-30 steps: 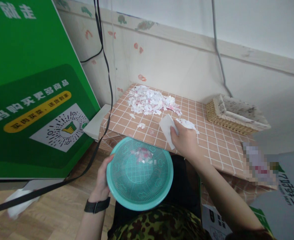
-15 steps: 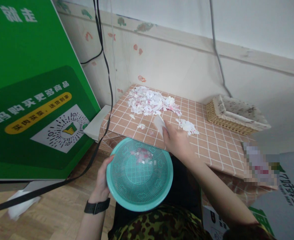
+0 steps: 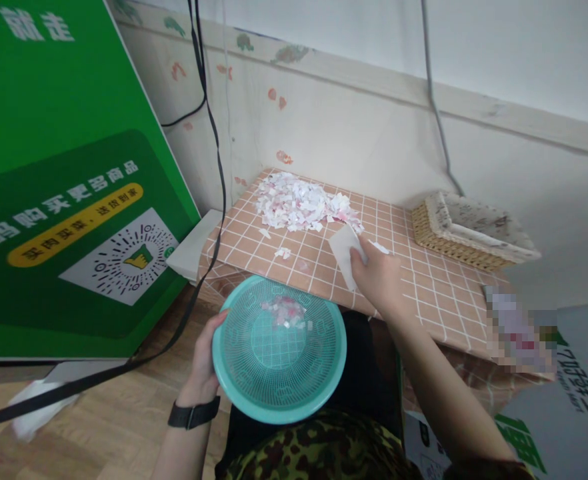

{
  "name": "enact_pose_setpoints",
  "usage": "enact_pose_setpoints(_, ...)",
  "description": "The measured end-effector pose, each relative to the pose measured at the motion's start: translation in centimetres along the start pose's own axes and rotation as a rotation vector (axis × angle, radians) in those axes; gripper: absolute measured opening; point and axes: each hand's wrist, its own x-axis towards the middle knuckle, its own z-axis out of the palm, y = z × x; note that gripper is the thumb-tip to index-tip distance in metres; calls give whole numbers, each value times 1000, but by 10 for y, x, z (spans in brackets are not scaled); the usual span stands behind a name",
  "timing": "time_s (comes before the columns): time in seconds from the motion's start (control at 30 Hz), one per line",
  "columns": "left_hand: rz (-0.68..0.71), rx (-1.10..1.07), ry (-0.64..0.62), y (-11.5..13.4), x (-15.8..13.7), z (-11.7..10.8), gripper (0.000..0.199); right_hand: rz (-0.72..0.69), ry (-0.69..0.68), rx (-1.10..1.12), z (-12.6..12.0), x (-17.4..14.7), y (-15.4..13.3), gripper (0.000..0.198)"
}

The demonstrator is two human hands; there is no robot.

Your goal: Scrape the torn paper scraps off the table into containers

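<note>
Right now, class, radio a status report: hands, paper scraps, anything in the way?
Left hand holding teal basket, some scraps inside. Right hand gripping white card. Main paper pile on checked cloth; right hand partly hides smaller pile.

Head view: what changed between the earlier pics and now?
Right hand and white card went left, then back right past their starting spot; nothing released. Left hand still grips the teal colander; large paper-scrap pile looks unchanged.

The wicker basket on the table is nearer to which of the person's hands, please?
The right. The right hand, holding a white card, is over the checked tablecloth, left of the wicker basket; the left hand is farther left, holding the turquoise colander.
</note>
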Motion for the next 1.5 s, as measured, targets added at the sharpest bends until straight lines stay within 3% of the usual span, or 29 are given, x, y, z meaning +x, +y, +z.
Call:
enact_pose_setpoints(0.17, 32, 6, 2, -1, -1, 0, 22, 52, 27, 44, -1, -1, 14, 48)
enact_pose_setpoints(0.4, 5, -31, -1, 0, -1, 3, 21, 53, -24, 208, -3, -6, 10, 44)
enact_pose_setpoints(0.6, 7, -38, -2, 1, -2, 2, 20, 100, 67, 342, -12, -1, 16, 47)
enact_pose_setpoints(0.77, 13, -28, 8, -1, -1, 1, 20, 112, 91, 321, -17, 6, 14, 47)
enact_pose_setpoints(0.93, 40, -4, 5, -1, -1, 2, 22, 109, 28, 382, 2, 6, 11, 46)
enact_pose_setpoints(1.07, 35, 32, -24, 0, -2, 1, 21, 157, 42, 353, 9, 5, 31, 47)
enact_pose_setpoints(1.23, 54, 36, -31, 1, -2, -1, 23, 207, 118, 197, -5, 7, 55, 45)
enact_pose_setpoints(1.33, 50, 0, -10, 0, 0, -3, 23, 120, 115, 274, -13, 7, 45, 43)
enact_pose_setpoints(1.5, 22, -20, -1, -2, 4, -7, 26, -225, 5, 310, -14, 8, -1, 35)
